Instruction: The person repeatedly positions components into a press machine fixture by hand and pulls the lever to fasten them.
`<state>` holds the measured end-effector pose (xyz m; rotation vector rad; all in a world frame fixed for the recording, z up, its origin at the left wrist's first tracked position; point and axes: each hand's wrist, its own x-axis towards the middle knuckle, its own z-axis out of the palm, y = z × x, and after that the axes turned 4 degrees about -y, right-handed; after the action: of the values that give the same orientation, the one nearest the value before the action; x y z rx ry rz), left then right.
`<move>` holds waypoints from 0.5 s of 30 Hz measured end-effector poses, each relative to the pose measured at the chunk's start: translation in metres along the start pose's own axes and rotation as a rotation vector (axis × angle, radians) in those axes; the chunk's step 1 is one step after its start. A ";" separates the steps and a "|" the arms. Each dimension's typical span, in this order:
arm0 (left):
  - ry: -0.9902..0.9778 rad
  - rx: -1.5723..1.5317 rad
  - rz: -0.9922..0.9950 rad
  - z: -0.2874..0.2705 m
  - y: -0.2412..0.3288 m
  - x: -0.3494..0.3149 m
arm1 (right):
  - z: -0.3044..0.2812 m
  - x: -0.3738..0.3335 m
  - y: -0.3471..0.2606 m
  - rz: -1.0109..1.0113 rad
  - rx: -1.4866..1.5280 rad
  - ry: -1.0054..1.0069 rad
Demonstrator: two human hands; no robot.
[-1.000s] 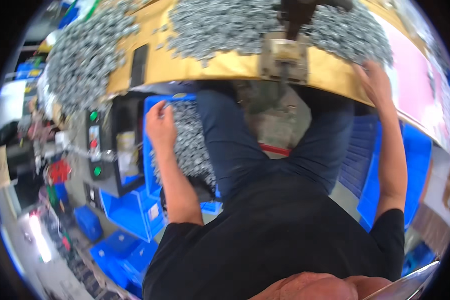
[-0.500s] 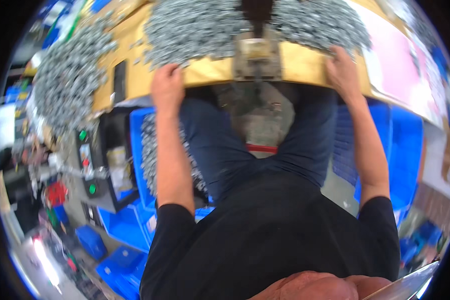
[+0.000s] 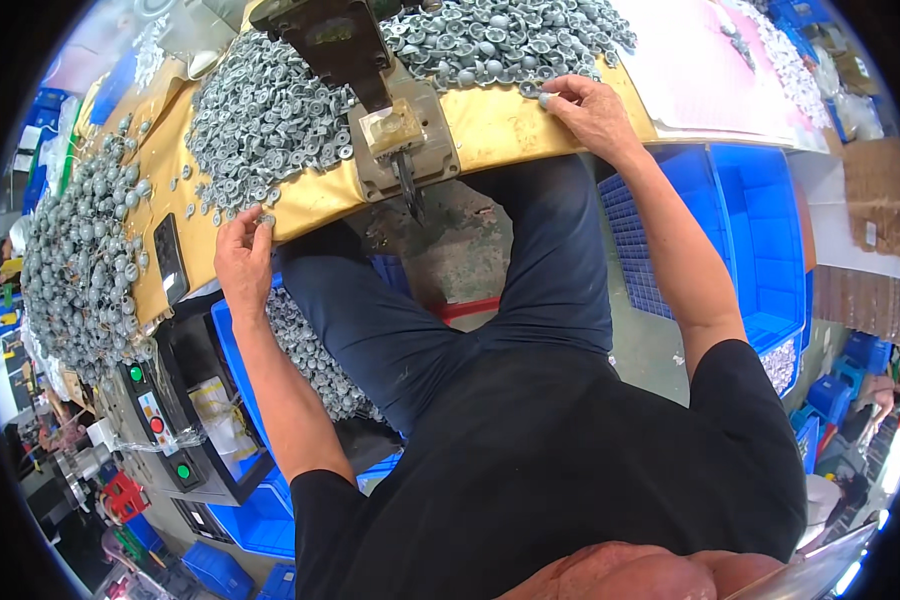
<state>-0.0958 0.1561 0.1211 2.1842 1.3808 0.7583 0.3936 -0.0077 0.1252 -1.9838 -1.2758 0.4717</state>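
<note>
My left hand [image 3: 243,262] is at the table's front edge, below the left heap of small grey cup-shaped parts [image 3: 270,115]. Its thumb and forefinger are pinched on one small grey part [image 3: 267,220]. Beside the right heap of grey parts [image 3: 510,45], my right hand [image 3: 595,118] pinches another small grey cup-shaped part [image 3: 546,99] between thumb and fingertips. Between the hands stands a bench press [image 3: 385,135] with a dark upper arm and a pale block on its base. A dark pointed piece [image 3: 408,185] juts from its front.
A phone [image 3: 170,258] lies left of my left hand, beside a heap of round grey parts [image 3: 80,255]. Below it is a control box [image 3: 160,430] with green and red buttons. Blue bins [image 3: 760,240] flank my legs. Pink sheeting [image 3: 700,75] covers the table's right end.
The view has turned and shifted, so the press now appears further left and tilted. Both hands stay at the table edge, fingers now sharper, with small grey parts showing in them.
</note>
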 end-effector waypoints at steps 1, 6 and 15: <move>-0.018 -0.061 -0.035 -0.001 0.001 0.000 | -0.001 -0.001 -0.007 -0.004 -0.003 -0.036; 0.001 0.036 0.009 -0.001 0.006 -0.001 | 0.008 0.003 -0.009 -0.217 -0.222 0.000; -0.069 -0.031 0.010 -0.010 -0.002 0.000 | 0.010 0.006 -0.015 -0.159 -0.175 -0.033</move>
<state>-0.1031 0.1579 0.1274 2.1737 1.3168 0.6972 0.3806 0.0049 0.1300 -2.0030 -1.5272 0.3260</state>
